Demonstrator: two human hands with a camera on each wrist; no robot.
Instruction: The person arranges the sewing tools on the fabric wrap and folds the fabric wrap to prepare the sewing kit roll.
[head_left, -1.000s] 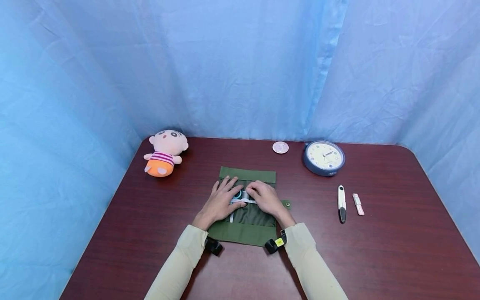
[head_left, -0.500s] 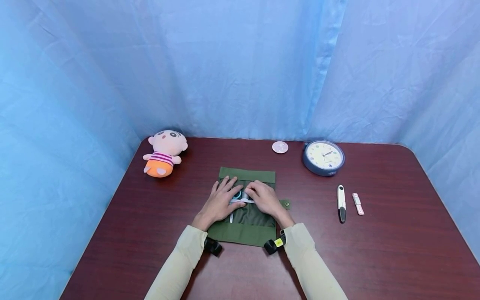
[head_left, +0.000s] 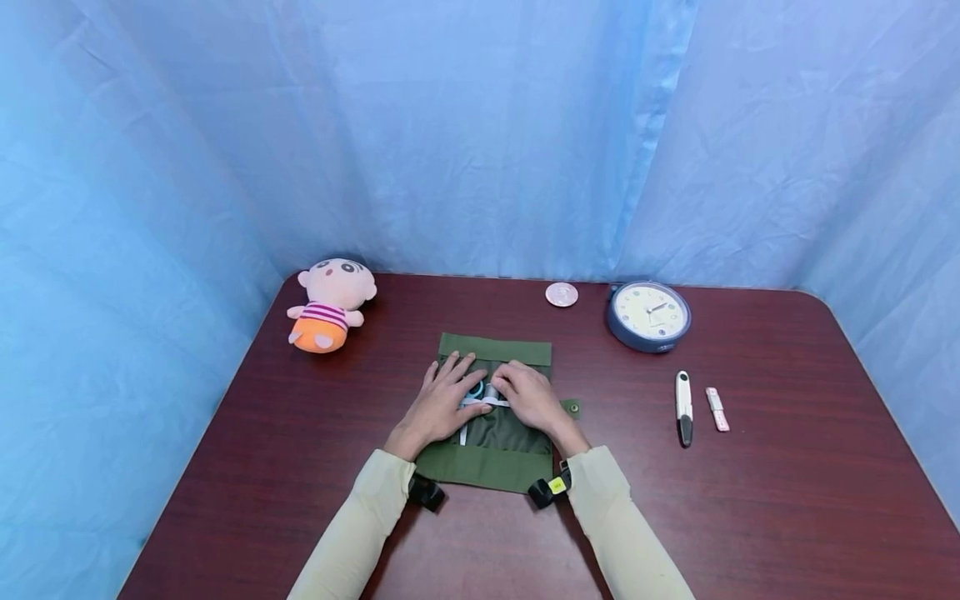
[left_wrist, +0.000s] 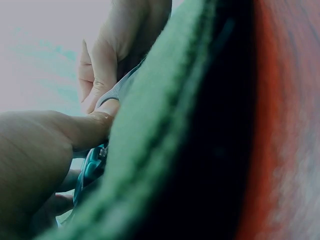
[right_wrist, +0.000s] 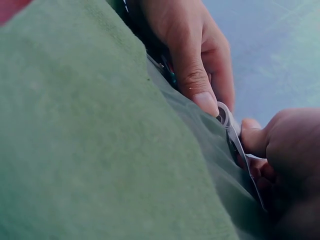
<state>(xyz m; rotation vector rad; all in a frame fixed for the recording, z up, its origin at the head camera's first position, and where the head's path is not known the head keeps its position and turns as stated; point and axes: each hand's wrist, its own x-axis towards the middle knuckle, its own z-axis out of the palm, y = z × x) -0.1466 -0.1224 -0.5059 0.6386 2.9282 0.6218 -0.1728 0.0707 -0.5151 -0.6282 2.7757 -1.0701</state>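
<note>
An unrolled green fabric pouch (head_left: 487, 465) lies on the table in the head view. A white elastic band (head_left: 501, 403) crosses it, with a grey spool (head_left: 491, 391) tucked beneath. Teal-handled scissors (head_left: 477, 388) sit left of the spool, partly covered by my left hand (head_left: 441, 406). That hand lies across the pouch with fingers spread, its thumb against the band beside the spool. My right hand (head_left: 528, 396) pinches the top of the spool with curled fingers. Close up in the right wrist view, the right thumb (right_wrist: 253, 136) is at the spool's end; the other fingers are partly hidden.
A plush doll (head_left: 326, 307) sits at the back left. A pale round disc (head_left: 562, 294) and a blue alarm clock (head_left: 649, 315) stand at the back. To the right lie a slim white-and-black tool (head_left: 683, 408) and a small folded pinkish-white strip (head_left: 717, 408).
</note>
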